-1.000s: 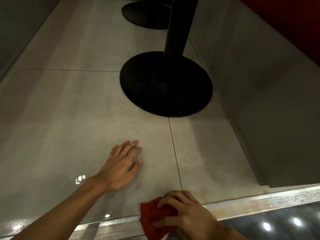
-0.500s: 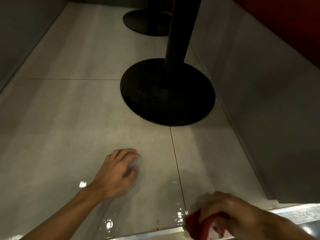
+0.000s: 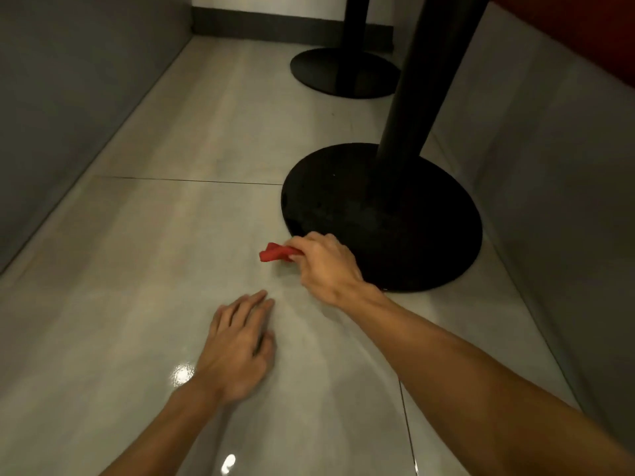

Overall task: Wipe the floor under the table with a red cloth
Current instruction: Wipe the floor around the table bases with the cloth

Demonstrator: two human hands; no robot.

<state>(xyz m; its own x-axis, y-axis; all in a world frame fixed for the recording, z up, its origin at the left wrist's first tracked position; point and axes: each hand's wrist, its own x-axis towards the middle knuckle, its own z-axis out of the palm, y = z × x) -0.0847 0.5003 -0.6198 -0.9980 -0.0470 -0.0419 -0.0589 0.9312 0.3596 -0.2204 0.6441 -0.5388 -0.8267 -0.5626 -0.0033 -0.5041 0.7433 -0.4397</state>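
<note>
My right hand [image 3: 326,266] is stretched forward and grips a bunched red cloth [image 3: 275,252], which pokes out to the left of my fingers. The cloth is down at the grey tiled floor [image 3: 178,255], just in front of the near black round table base [image 3: 381,214]. My left hand [image 3: 240,345] lies flat on the floor nearer to me, palm down with its fingers slightly apart, and holds nothing.
A black table post [image 3: 422,77] rises from the near base. A second black base [image 3: 343,72] with its post stands farther back. Grey panels [image 3: 68,97] wall the left side and a grey bench front [image 3: 549,187] the right. A dark skirting [image 3: 275,27] closes the far end.
My right hand has carried the red cloth from the near floor edge forward to the front of the table base. The view has moved in under the table. My left hand stays planted.
</note>
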